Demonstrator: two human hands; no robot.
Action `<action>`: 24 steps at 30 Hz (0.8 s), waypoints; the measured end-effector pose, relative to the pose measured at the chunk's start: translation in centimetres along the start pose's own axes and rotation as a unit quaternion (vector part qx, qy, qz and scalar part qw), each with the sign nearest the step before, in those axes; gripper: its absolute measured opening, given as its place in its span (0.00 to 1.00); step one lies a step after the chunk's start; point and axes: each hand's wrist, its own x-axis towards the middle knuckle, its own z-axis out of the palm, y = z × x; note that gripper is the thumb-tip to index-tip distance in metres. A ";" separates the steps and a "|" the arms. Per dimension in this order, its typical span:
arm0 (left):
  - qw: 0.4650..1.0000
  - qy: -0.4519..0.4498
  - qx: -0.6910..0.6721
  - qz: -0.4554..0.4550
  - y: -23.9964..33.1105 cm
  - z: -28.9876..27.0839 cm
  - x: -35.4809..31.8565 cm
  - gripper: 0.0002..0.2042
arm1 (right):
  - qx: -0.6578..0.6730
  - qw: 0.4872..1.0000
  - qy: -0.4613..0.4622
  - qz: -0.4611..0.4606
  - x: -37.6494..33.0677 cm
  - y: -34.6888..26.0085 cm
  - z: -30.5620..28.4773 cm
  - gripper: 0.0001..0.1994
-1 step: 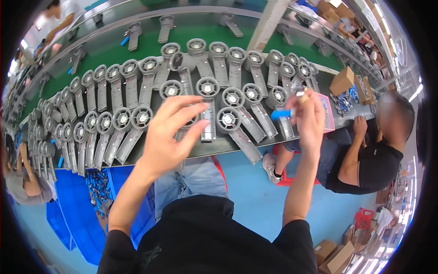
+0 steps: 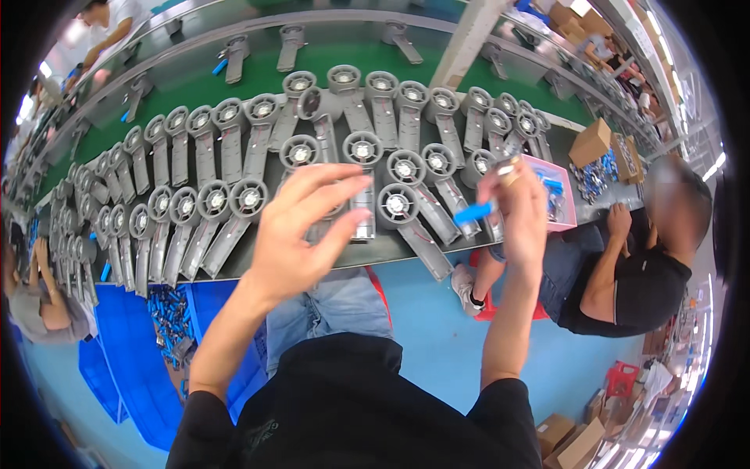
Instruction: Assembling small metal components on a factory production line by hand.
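Observation:
My right hand (image 2: 522,215) grips a blue cylindrical battery (image 2: 473,213) over the right part of the bench; its blue end points left. A small metallic part shows at the fingertips, too blurred to make out. My left hand (image 2: 293,227) is raised with thumb and fingers apart, nothing between them. Just past its fingertips lies a grey handheld fan housing (image 2: 362,147), its handle an uncovered channel. Another fan housing (image 2: 398,203) lies between my hands, its handle slanting toward the bench edge. Beside my right hand a pink box (image 2: 564,225) holds blue parts.
Several rows of grey fan housings (image 2: 183,205) fill the bench. Behind runs a green conveyor (image 2: 336,51) carrying more. Cardboard boxes (image 2: 590,142) and a heap of blue batteries (image 2: 595,173) lie far right, near a seated person (image 2: 641,273). Blue bins (image 2: 129,352) stand below left.
My right hand has moved slightly left and down with the battery, uncovering more of the pink box. My left hand stays open, and the whole view has shifted a little.

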 end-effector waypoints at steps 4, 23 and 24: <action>0.983 0.044 -0.177 0.006 0.8 0.8 -1.3 0.24 | 0.103 0.968 -0.210 0.090 -2.8 0.8 6.7 0.10; 0.949 -0.134 0.287 -0.013 -3.1 -0.3 -7.4 0.12 | -0.083 0.992 -0.092 0.009 -7.8 6.8 12.6 0.07; 0.948 -0.135 0.287 -0.013 -3.3 0.1 -7.5 0.12 | -0.081 0.994 -0.071 -0.010 -8.1 7.3 13.0 0.09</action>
